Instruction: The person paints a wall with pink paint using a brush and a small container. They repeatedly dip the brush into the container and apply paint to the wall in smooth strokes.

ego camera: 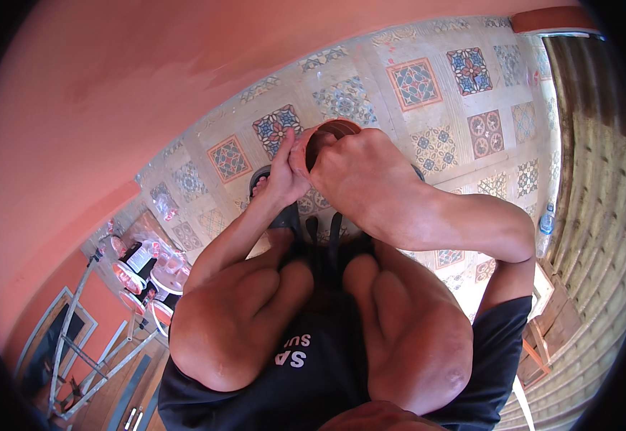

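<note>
A reddish-brown cup-like container is held in front of my shins, its mouth tilted towards my right hand. My left hand grips its left side, with the thumb pointing up along the wall. Bent at the wrist, my right hand reaches over the rim. Its fingertips are inside the container, so whether they hold anything is hidden. I squat with both knees raised, and a dark sandal shows below my left hand.
A salmon-painted wall rises at the left above the patterned tile floor. Paint buckets and a metal ladder stand lower left. Clear plastic wrapping lies near the wall. Corrugated sheeting and a plastic bottle are at the right.
</note>
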Tool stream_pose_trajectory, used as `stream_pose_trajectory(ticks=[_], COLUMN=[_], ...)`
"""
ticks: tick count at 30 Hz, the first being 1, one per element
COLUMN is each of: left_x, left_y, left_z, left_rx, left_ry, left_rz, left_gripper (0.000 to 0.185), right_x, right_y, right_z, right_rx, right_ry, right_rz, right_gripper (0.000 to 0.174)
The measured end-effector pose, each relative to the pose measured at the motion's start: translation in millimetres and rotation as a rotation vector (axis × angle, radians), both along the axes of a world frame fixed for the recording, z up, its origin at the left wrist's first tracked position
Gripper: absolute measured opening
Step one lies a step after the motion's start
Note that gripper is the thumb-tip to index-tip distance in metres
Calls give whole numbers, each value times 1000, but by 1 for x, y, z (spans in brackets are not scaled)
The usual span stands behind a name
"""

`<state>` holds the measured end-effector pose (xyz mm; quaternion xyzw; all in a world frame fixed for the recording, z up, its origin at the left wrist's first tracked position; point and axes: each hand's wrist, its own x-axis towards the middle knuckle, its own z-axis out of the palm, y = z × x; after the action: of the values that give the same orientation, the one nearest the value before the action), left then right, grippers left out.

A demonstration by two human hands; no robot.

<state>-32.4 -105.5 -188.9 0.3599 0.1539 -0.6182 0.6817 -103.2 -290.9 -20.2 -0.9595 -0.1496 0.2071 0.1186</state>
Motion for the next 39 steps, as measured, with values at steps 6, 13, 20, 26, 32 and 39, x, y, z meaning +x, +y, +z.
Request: stream_pose_trajectory(ticks=[6, 13, 20, 26, 32, 39], left_x=[0, 0, 0, -1, 1, -1], left_y=[2, 0, -1, -4, 0, 0], left_z=[2, 6, 5, 6, 3, -3], left_rx=[38, -38, 5, 8, -6, -8], left_ry=[-81, -8, -96, -75, -15, -78], left_rz=[-2, 5, -35, 30, 30, 48], left_gripper=[71, 68, 72, 66, 68, 70], right_x=[-2, -4, 2, 4, -4, -8], right_y=[-10, -27, -6, -17, -46, -55], right_z=[6, 16, 2, 7, 19, 14], right_rx=[72, 127, 36, 92, 201, 332], right_ry=[-45, -38, -11, -76, -16, -142], right_rz=[-39, -80, -36, -31, -168, -204], right_gripper=[9, 10, 38, 26, 6, 10])
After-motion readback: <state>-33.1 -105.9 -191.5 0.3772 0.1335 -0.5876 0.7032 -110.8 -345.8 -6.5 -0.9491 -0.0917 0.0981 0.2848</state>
